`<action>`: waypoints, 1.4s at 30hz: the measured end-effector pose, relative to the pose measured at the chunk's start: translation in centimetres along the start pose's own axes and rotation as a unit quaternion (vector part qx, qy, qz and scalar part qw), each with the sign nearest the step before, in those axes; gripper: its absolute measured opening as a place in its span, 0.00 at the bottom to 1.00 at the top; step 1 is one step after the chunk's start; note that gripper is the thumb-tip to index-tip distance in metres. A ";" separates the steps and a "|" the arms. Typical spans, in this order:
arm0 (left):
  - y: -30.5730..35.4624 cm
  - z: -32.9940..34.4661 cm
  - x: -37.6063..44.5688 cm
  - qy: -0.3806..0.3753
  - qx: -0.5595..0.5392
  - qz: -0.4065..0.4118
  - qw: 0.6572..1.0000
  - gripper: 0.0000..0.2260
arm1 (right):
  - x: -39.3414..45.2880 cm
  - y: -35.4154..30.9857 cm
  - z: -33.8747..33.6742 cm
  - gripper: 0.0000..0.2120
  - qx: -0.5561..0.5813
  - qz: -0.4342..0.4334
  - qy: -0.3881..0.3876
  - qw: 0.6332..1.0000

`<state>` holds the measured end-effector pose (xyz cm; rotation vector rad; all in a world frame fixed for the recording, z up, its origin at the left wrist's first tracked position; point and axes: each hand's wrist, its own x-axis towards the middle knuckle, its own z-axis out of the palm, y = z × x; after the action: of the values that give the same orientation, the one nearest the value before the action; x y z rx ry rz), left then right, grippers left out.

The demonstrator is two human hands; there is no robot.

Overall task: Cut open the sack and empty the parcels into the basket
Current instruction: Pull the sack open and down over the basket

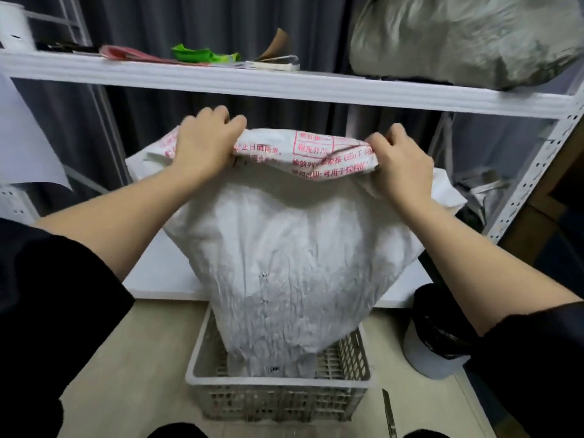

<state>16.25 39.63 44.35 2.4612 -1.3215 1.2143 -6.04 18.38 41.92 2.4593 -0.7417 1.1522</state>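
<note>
Both bare forearms are reaching forward toward twelve o'clock. The left hand (205, 143) is gripping at eleven o'clock, the right hand (399, 164) pinching at one o'clock, fingers curled.

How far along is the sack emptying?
Done: the white woven sack with red print hangs mouth-down in the white slotted plastic basket, so it looks already cut. In hand: left hand and right hand grip its upper end, lifting. Left: pale parcels barely show at the mouth; most still seem inside.
</note>
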 end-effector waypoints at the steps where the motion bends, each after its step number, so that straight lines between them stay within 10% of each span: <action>1: 0.2 -0.1 -0.3 0.004 0.000 0.002 1.000 0.14 | -0.2 0.0 0.3 0.23 0.006 0.009 0.013 1.000; 13: 0.9 2.9 -3.0 0.118 0.067 0.131 0.982 0.13 | -3.2 1.0 0.4 0.41 0.083 -0.068 -0.130 0.986; 18: 1.9 2.9 -3.5 0.165 0.099 0.164 0.968 0.12 | -0.7 -1.2 0.0 0.51 0.163 -0.028 -0.339 0.926; 23: 3.5 1.4 -3.8 -0.042 -0.062 0.134 0.988 0.13 | -1.5 -3.1 1.4 0.14 0.112 -0.023 -0.282 0.952; 33: 3.9 2.2 -4.5 -0.390 -0.262 -0.036 0.882 0.55 | -6.0 -4.2 3.6 0.11 0.063 -0.188 -0.010 0.980; 38: 5.8 4.6 -6.3 -0.243 -0.096 0.015 0.965 0.30 | -7.6 -4.3 3.9 0.14 0.058 -0.269 -0.037 0.961; 42: 6.0 5.3 -7.2 -0.124 -0.073 0.028 0.989 0.12 | -8.3 -3.0 2.8 0.44 0.160 -0.157 -0.266 0.938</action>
<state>12.79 38.42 34.23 2.5481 -1.4895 0.8060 -7.09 22.05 33.56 3.0691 -0.2723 0.5162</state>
